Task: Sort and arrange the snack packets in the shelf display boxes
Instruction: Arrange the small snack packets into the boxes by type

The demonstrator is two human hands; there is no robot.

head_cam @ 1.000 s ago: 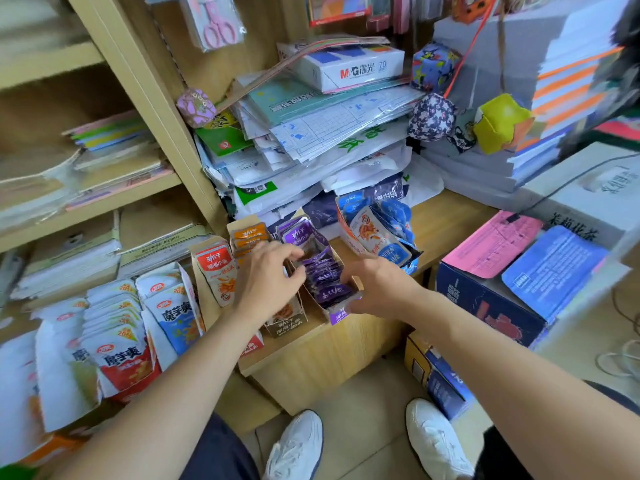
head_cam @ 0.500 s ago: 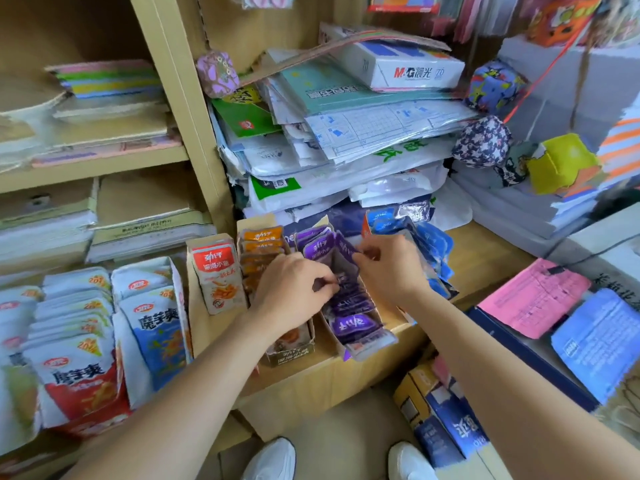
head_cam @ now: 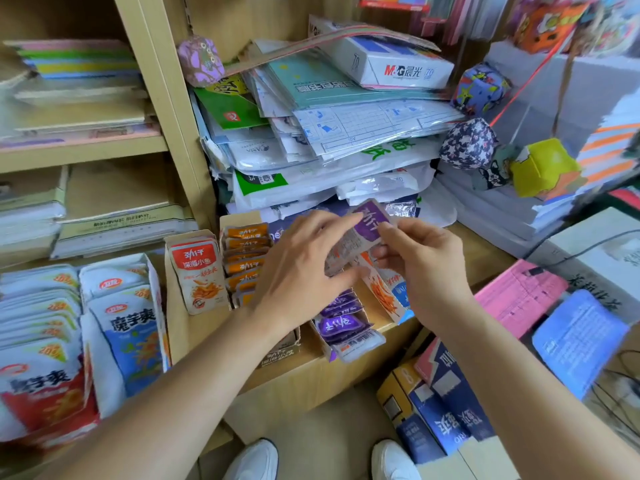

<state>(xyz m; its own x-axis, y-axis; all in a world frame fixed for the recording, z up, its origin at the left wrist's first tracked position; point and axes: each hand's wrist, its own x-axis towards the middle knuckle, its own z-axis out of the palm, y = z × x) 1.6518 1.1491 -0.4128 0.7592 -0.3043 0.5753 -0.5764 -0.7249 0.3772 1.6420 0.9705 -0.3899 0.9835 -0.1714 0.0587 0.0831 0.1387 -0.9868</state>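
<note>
Two hands up over the shelf, both pinched on a small bunch of purple snack packets [head_cam: 360, 233] lifted clear above the purple display box [head_cam: 346, 327]. My left hand [head_cam: 304, 268] grips the lower left end of the bunch, thumb under, fingers curled over. My right hand [head_cam: 419, 261] pinches the right edge, thumb on top. Top packet tilted, purple face up at the far end, printed back showing lower down. How many packets are in the bunch I cannot tell.

Purple box sits on the wooden ledge [head_cam: 311, 372] below my hands, more purple packets standing in it, front ones leaning out over the ledge edge. Just left of it the orange packets [head_cam: 246, 254] stand in a row in their own box, partly hidden by my left hand. Left again, a red-and-white packet box [head_cam: 195, 271], upright. To the right of the purple box, a white packet with an orange picture [head_cam: 384, 292], mostly under my right wrist.

Far left, big blue and red bags [head_cam: 124, 334] stacked in rows. Behind everything, a messy stack of plastic-wrapped papers [head_cam: 329, 133] with a white paper ream box [head_cam: 398, 64] on top. Pink sheet [head_cam: 519, 296] and blue sheet [head_cam: 578, 341] on a box at right. My white shoes [head_cam: 256, 462] on the floor below.
</note>
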